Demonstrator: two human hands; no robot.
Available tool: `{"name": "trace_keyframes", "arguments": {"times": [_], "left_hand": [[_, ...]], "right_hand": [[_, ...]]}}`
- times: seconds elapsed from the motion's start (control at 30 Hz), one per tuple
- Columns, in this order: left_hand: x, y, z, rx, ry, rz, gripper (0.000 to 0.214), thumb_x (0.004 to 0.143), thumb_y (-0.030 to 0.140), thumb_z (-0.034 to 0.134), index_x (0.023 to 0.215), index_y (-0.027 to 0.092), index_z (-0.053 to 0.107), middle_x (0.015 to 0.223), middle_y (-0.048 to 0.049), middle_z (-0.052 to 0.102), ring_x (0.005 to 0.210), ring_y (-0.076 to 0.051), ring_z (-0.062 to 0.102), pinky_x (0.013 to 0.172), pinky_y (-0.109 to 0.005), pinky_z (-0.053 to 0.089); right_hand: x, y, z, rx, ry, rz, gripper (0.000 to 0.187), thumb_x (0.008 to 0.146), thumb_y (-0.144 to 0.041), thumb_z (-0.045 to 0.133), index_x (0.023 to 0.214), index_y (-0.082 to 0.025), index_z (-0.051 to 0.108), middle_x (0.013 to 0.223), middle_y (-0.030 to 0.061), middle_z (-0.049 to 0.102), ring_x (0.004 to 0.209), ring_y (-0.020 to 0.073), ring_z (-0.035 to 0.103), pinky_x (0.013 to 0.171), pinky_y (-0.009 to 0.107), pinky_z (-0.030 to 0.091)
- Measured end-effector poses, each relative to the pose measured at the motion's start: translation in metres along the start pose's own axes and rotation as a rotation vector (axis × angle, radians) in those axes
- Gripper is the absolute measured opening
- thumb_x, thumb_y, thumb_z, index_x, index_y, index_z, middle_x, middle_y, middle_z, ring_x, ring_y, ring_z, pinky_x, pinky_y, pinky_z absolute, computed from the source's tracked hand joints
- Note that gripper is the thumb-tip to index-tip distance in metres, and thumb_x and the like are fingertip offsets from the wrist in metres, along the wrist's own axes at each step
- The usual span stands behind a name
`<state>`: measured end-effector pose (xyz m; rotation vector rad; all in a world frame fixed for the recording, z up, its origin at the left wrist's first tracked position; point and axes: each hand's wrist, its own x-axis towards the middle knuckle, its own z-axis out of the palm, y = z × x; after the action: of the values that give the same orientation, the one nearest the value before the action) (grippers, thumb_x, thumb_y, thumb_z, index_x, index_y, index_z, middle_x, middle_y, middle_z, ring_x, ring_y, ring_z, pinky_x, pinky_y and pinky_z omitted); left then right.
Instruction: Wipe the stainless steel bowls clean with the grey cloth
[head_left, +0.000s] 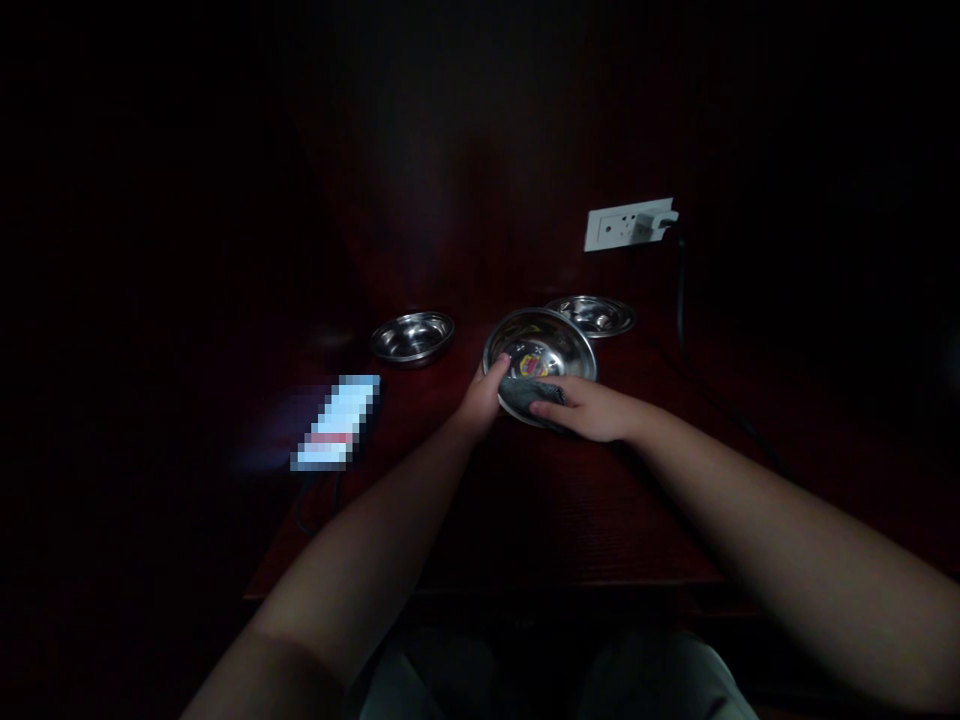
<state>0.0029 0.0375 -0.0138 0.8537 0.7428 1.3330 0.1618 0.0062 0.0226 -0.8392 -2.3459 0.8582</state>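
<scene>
A steel bowl (551, 340) with a round sticker inside is tilted up toward me at the middle of the dark red table (570, 520). My left hand (484, 398) grips its near-left rim, thumb over the edge. My right hand (589, 407) presses a dark grey cloth (529, 392) against the bowl's lower inner side, fingers closed over the cloth.
A second steel bowl (412, 336) stands to the left and a third (592, 314) sits just behind the held one. A lit phone screen (337, 422) lies at the left. A white wall socket (628, 224) with a plug and black cable (681, 300) is at the back right. The room is dim.
</scene>
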Motion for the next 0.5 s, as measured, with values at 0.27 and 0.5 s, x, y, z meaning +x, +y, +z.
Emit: {"name": "trace_keyframes", "arguments": {"times": [0.27, 0.5], "left_hand": [[0.0029, -0.0043, -0.0044, 0.010, -0.018, -0.014, 0.046, 0.077, 0.036, 0.061, 0.119, 0.018, 0.055, 0.119, -0.0104, 0.062, 0.115, -0.027, 0.055, 0.101, -0.044, 0.040], [-0.0010, -0.0020, -0.0013, 0.022, -0.003, 0.008, 0.045, 0.077, 0.034, 0.061, 0.119, 0.018, 0.056, 0.119, -0.0094, 0.062, 0.112, -0.025, 0.056, 0.100, -0.041, 0.040]], "right_hand": [[-0.0002, 0.0055, -0.0058, -0.013, 0.051, 0.121, 0.030, 0.089, -0.032, 0.045, 0.107, -0.016, 0.062, 0.107, 0.0078, 0.067, 0.098, 0.0220, 0.061, 0.095, 0.042, 0.043], [0.0008, 0.0056, -0.0095, -0.019, 0.073, 0.134, 0.029, 0.089, -0.030, 0.044, 0.103, -0.016, 0.065, 0.104, 0.0077, 0.068, 0.094, 0.0216, 0.063, 0.090, 0.040, 0.046]]}}
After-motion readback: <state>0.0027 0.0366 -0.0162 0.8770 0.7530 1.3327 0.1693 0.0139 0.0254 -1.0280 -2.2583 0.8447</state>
